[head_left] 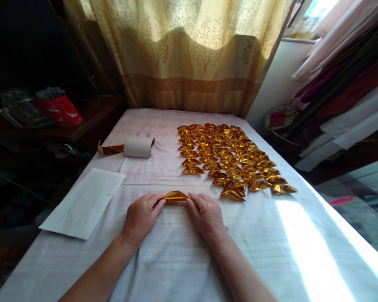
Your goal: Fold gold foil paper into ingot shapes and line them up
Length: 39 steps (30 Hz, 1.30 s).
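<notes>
Between my two hands is a folded gold foil paper ingot (176,196), long and low with pointed ends. My left hand (143,216) pinches its left tip between thumb and fingers. At the opposite tip, my right hand (208,216) pinches in the same way. Just beyond and to the right, several finished-looking gold foil ingots (228,159) lie in rows on the white cloth (176,260). A pale cardboard-like roll (137,147) rests on its side farther back on the left, with a strip of gold foil (111,149) at its left end.
A white sheet of paper (85,203) lies at the left of the table. Beyond the left edge, a red patterned cup (61,110) and a glass jug (28,111) stand on a dark surface. A yellow curtain (192,54) hangs behind; clothes (349,109) hang at right.
</notes>
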Each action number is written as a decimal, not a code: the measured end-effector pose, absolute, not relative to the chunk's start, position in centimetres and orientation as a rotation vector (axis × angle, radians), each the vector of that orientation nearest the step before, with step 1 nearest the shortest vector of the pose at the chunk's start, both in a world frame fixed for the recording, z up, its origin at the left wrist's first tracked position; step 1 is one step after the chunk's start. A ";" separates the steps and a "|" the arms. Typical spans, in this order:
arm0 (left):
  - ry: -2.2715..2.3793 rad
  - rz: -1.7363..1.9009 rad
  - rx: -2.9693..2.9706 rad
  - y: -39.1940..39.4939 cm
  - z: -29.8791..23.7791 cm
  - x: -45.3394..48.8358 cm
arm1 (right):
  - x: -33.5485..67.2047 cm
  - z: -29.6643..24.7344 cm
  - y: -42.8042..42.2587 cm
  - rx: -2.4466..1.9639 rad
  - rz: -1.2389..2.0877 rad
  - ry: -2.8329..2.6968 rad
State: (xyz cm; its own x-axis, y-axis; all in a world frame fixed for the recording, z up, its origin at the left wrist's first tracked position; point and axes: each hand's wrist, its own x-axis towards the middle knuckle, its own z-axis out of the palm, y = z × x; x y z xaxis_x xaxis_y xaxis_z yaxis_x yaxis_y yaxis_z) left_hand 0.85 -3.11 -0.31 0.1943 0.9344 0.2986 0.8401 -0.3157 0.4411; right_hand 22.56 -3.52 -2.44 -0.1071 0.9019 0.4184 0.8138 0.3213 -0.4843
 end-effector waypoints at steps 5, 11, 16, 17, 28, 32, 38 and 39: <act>1.759 0.743 2.344 -2.9 -0.1 1.1 | 22.6 -1.7 -3.7 -1.506 0.114 -2.006; 1.788 0.674 2.406 -2.9 -0.1 1.2 | 22.4 -1.3 -3.7 -1.496 0.117 -2.019; 1.786 0.663 2.421 -3.0 -0.2 1.2 | 22.4 -1.5 -3.7 -1.499 0.120 -2.037; 1.788 0.658 2.422 -3.0 -0.2 1.2 | 22.4 -1.5 -3.7 -1.498 0.117 -2.038; 1.751 0.674 2.464 -3.1 -0.3 1.4 | 22.0 -1.1 -3.8 -1.404 0.077 -2.055; 1.646 0.711 2.507 -3.3 -0.2 1.5 | 22.1 -1.0 -3.7 -1.423 0.087 -2.027; 1.628 0.828 2.458 -3.1 -0.3 1.6 | 22.2 -1.1 -3.7 -1.449 0.106 -2.049; 1.641 0.822 2.448 -3.0 -0.3 1.5 | 22.3 -1.0 -3.7 -1.460 0.097 -2.060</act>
